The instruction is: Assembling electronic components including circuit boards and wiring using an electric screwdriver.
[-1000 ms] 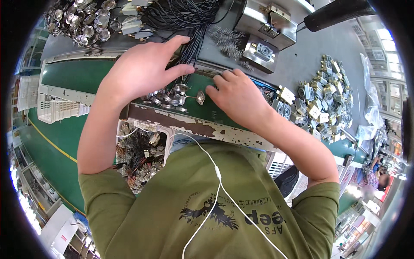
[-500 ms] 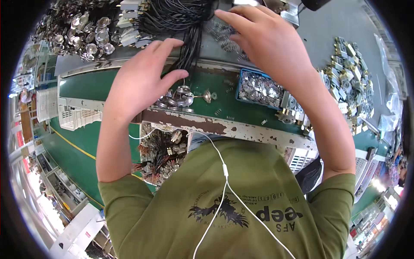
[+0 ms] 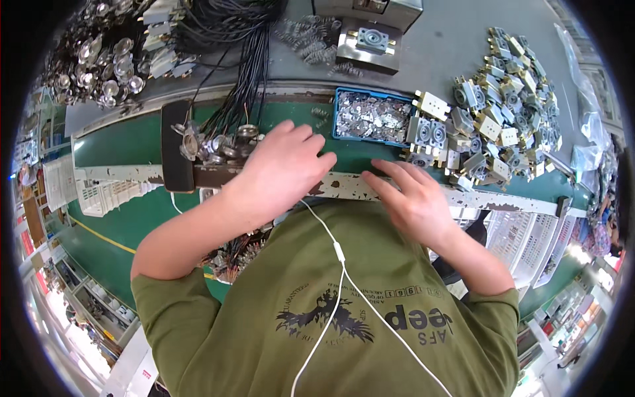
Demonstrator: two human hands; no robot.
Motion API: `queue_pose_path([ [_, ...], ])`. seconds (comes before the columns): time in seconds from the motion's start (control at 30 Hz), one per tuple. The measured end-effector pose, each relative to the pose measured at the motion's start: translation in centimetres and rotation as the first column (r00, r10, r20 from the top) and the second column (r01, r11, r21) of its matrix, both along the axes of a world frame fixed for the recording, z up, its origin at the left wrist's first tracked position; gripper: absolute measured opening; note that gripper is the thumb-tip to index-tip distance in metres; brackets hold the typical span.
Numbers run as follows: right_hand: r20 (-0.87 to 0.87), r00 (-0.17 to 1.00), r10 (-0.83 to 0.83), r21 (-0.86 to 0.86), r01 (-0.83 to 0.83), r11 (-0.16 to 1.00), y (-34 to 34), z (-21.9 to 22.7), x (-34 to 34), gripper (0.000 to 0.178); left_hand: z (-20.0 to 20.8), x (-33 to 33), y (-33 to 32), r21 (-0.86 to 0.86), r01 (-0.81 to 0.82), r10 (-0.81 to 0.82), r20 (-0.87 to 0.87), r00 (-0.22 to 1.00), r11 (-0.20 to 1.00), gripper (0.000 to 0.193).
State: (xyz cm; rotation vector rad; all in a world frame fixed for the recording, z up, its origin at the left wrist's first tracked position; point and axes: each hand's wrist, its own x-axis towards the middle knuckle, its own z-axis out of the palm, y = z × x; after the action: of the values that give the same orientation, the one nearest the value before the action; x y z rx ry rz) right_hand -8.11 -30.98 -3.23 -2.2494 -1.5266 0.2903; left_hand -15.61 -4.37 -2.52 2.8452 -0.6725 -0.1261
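My left hand is low over the green work surface, just right of a cluster of shiny metal cups. Its fingers are bent but apart, thumb pointing right; whatever lies beneath its palm is hidden. At the front edge of the bench, my right hand has its fingers spread, with thumb and forefinger apart and nothing visible between them. Between and beyond both hands stands a blue tray of small flat metal pieces. Black wires run from the cups to a large bundle at the back.
Grey and white socket-like parts are heaped on the right. A metal fixture holds one such part, with loose coil springs beside it. More metal cups pile up back left. A dark block sits on the bench edge.
Both hands have come down from the wires and back area toward the bench's front edge. My left hand now covers where small springs lay. The fixture has come into fuller view.
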Motion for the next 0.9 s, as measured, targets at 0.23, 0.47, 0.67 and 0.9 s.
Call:
queue_pose_path([
  [0.23, 0.059, 0.997, -0.045, 0.037, 0.043, 0.998, -0.4, -1.5, -0.4, 0.051, -0.5, -0.1, -0.3, -0.01, -0.014, 0.013, -0.083, 0.996, 1.0, 0.02],
  [0.47, -0.006, 0.989, -0.145, 0.079, 0.145, 0.986, 1.7, -1.5, 0.3, 0.046, -1.3, -0.3, -0.2, -0.067, 0.01, -0.011, -0.014, 1.0, 0.998, 0.015],
  [0.67, 0.053, 0.981, -0.185, 0.095, 0.18, 0.979, 1.7, -0.5, 0.6, 0.043, -2.0, -0.4, 0.0, -0.099, 0.024, -0.022, 0.017, 1.0, 0.995, 0.018],
  [0.9, 0.309, 0.94, -0.146, -0.07, 0.175, 0.982, 4.9, 2.2, 3.6, 0.041, -2.1, 0.1, -0.2, -0.082, 0.028, -0.016, 0.144, 0.989, 0.996, 0.014],
])
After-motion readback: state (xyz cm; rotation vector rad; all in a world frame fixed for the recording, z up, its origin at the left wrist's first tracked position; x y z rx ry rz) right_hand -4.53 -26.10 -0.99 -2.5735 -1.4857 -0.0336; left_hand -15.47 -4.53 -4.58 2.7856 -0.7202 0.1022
